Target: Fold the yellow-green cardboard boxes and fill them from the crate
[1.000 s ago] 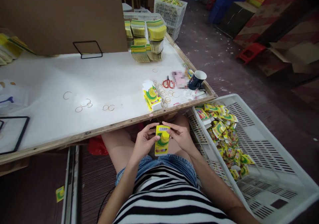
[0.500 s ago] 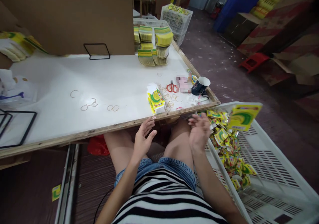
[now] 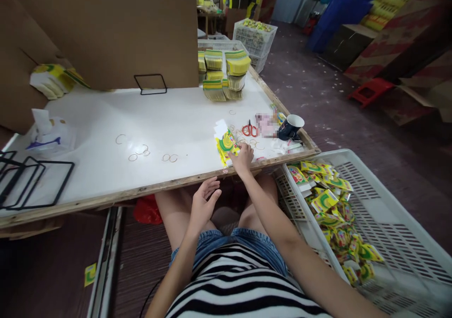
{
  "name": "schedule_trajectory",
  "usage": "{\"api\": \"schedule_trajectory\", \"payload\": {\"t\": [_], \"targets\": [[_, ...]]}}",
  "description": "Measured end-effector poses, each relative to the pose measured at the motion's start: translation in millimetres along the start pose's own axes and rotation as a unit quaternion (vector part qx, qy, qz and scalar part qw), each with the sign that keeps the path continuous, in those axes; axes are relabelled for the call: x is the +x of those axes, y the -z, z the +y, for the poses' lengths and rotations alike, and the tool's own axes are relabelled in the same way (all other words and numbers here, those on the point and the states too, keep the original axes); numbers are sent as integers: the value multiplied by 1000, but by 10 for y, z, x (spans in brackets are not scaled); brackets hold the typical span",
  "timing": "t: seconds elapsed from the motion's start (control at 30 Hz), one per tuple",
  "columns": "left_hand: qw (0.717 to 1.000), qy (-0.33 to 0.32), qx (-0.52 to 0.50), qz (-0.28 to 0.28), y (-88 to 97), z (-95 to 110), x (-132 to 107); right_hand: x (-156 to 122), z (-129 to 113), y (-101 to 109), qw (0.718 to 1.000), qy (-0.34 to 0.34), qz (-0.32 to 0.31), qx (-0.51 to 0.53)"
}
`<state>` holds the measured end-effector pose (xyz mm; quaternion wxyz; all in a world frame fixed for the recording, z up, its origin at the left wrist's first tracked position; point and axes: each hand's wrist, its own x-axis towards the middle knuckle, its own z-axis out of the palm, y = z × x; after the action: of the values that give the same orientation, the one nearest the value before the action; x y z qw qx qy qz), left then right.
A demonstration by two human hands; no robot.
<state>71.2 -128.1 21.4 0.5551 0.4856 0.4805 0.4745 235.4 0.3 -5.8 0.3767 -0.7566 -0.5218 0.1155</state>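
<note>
My right hand (image 3: 243, 159) reaches over the table's front edge to a small pile of yellow-and-green printed packets (image 3: 226, 143). Its thumb lies on the top packet and its fingers curl at the pile's right side; how many packets they grip is hidden. White card flaps stick out at the back of the pile. My left hand (image 3: 205, 200) hovers above my lap, just in front of the edge, thumb apart from the fingers and nothing in it. To my right, a white plastic crate (image 3: 384, 181) holds many loose packets of the same kind (image 3: 330, 200).
Rubber bands (image 3: 170, 158), red-handled scissors (image 3: 250, 129) and a dark mug (image 3: 290, 127) lie or stand on the white table (image 3: 169, 120). Stacked yellow bundles (image 3: 229, 75) sit at the back beside a cardboard panel (image 3: 127, 30). Black wire racks (image 3: 38, 181) stand at left.
My right hand has moved from beside the crate, left and forward, to the packet pile. A packet in the air over the crate is no longer there. My left hand has barely moved.
</note>
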Motion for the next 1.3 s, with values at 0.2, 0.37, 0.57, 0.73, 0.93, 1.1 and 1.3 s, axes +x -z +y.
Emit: {"api": "schedule_trajectory", "payload": {"t": [0.2,0.37,0.57,0.73,0.93,1.1,1.3], "targets": [[1000,-5,-2,-1,-20,9,64,-2,67,24,1000,8,-2,19],[1000,-3,-7,-6,-19,-15,76,40,72,43,999,-3,-5,47],[1000,-5,-7,7,22,3,46,25,-1,157,992,-32,1,126],[998,-10,-53,20,88,43,71,-437,10,497,932,-73,-42,352],[977,18,-204,-65,-33,35,130,-1245,-12,796,793,-220,-179,540],[959,25,-243,-141,-165,93,84,-1391,-47,845,745,-269,-183,583],[961,16,-251,-113,-170,100,27,-1399,-62,921,817,-177,-189,515]]}}
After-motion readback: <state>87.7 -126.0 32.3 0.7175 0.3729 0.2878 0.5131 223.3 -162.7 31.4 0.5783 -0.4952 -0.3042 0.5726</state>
